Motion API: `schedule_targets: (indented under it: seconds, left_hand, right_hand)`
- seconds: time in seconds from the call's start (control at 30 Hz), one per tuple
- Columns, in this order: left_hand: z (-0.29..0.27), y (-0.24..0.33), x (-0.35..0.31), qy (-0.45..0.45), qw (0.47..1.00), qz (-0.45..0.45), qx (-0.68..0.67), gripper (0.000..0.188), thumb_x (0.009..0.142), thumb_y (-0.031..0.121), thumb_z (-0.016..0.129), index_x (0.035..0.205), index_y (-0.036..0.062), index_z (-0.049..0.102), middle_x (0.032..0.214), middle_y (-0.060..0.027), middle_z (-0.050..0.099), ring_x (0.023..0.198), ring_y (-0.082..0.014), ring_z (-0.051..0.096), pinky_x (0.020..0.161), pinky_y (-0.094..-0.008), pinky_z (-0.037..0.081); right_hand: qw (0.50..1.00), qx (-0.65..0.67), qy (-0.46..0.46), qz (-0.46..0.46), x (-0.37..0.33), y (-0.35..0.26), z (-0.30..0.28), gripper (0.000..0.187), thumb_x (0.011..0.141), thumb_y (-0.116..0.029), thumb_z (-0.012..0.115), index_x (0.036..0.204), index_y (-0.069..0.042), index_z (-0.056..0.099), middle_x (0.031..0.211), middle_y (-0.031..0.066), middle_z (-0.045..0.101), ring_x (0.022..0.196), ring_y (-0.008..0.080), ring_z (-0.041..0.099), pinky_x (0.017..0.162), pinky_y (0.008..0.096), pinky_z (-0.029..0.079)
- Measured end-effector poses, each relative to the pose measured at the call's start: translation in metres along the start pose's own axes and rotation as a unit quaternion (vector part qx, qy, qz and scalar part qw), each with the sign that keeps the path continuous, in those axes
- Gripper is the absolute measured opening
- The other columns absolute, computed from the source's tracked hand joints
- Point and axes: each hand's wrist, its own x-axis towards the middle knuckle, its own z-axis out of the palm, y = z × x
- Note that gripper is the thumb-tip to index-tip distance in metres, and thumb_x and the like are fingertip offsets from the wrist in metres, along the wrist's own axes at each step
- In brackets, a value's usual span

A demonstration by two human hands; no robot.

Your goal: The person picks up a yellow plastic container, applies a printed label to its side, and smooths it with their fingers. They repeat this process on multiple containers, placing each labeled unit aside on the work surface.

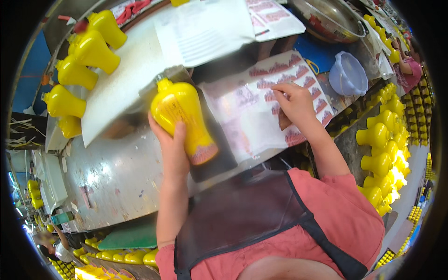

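My left hand (170, 144) is closed round a glossy yellow bottle (179, 109), its narrow neck tilted toward the far left. Faint lettering marks the bottle's front, and a reddish patterned band runs round its foot. At the right, my right hand (295, 103) is over a white sheet (233, 126) printed with rows of reddish-purple crown-shaped decals (279, 67). Its thumb and bent fingers come together at one of the decals. Whatever lies between those fingertips is too small to make out. A brown patch (283, 120) shows on the sheet below that hand.
Several yellow bottles (95, 51) stand on a white board (126, 70) at the far left. A pale blue bucket (347, 74), yellow-handled scissors (311, 66) and a large metal basin (326, 18) are at the far right. More bottles (380, 158) fill the right side. Other people (410, 70) are in the background.
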Motion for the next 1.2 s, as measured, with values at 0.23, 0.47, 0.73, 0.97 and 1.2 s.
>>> schedule_targets:
  seconds: [0.23,0.47,0.73,0.97,1.2]
  left_hand:
    - [-0.006,-0.008,0.000,0.004,0.999,0.015,0.052,0.093,0.093,0.021,0.065,0.163,0.0066,0.007,0.157,-0.0184,0.031,0.145,-0.0319,0.034,0.121,-0.0433,0.028]
    - [-0.009,-0.014,-0.001,0.011,0.996,0.028,0.089,0.091,0.093,0.019,0.064,0.163,0.0043,0.007,0.159,-0.0196,0.029,0.148,-0.0330,0.031,0.122,-0.0430,0.026]
    - [-0.011,-0.016,-0.002,0.008,0.996,0.033,0.087,0.093,0.090,0.016,0.063,0.163,0.0038,0.007,0.160,-0.0201,0.028,0.149,-0.0328,0.029,0.122,-0.0424,0.025]
    - [-0.012,-0.017,0.000,0.012,0.994,0.036,0.098,0.092,0.089,0.016,0.063,0.162,0.0034,0.009,0.158,-0.0202,0.030,0.147,-0.0327,0.032,0.122,-0.0423,0.026]
    - [-0.011,-0.017,-0.001,0.014,0.996,0.031,0.077,0.091,0.088,0.016,0.063,0.162,0.0030,0.011,0.156,-0.0201,0.032,0.146,-0.0327,0.034,0.121,-0.0424,0.028]
  right_hand:
    - [0.996,0.008,0.080,-0.038,0.038,-0.020,-0.010,0.014,0.089,-0.012,0.068,0.099,-0.008,0.077,0.084,0.0135,0.071,0.075,0.0339,0.068,0.068,0.0400,0.054]
    - [0.985,-0.048,0.144,-0.087,0.098,-0.022,0.000,0.018,0.091,-0.012,0.067,0.105,-0.011,0.078,0.079,0.0155,0.067,0.073,0.0332,0.066,0.067,0.0404,0.052]
    - [0.974,-0.162,0.132,-0.082,0.119,-0.011,0.002,0.029,0.092,-0.012,0.063,0.118,-0.015,0.075,0.089,0.0182,0.065,0.081,0.0369,0.066,0.070,0.0450,0.052]
    - [0.967,-0.241,0.060,-0.060,0.122,-0.008,0.012,0.029,0.091,-0.009,0.060,0.116,-0.013,0.075,0.101,0.0184,0.065,0.082,0.0391,0.068,0.074,0.0468,0.057]
    - [0.961,-0.263,0.052,-0.062,0.113,-0.016,0.010,0.024,0.090,-0.008,0.061,0.109,-0.010,0.074,0.104,0.0181,0.065,0.082,0.0389,0.069,0.074,0.0466,0.057]
